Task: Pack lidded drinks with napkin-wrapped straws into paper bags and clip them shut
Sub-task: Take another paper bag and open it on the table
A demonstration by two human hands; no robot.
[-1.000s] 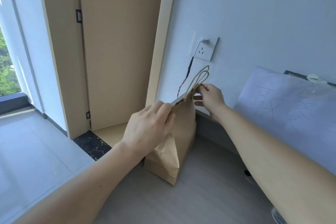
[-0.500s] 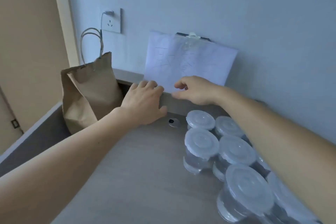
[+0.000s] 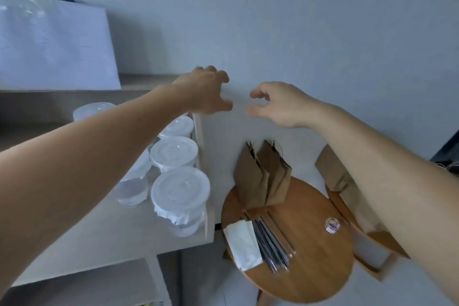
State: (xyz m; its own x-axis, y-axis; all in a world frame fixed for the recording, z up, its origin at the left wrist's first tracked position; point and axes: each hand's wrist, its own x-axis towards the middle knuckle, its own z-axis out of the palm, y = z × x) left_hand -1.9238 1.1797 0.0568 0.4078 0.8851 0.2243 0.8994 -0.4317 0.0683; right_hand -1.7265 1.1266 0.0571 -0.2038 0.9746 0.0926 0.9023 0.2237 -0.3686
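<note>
Several clear lidded drinks [image 3: 180, 190] stand grouped at the right end of the pale desk [image 3: 119, 241]. To their right, a round wooden stool [image 3: 310, 263] carries folded brown paper bags [image 3: 263, 176] leaning on the wall, white napkins [image 3: 244, 243], a bundle of dark straws [image 3: 272, 243] and a small round clip container [image 3: 332, 224]. My left hand [image 3: 203, 92] and my right hand [image 3: 278, 103] hover in the air in front of the wall, above the bags. Both have loosely curled fingers and hold nothing.
A white sheet of paper [image 3: 54, 45] leans against the wall on the desk's raised back ledge. More brown paper bags [image 3: 347, 189] lean behind my right forearm. A dark object [image 3: 447, 151] sits at the right edge.
My view has swung right, from the packed bag by the door to the drinks and the stool. Both hands left the bag and travelled right, and now hang empty above the folded bags.
</note>
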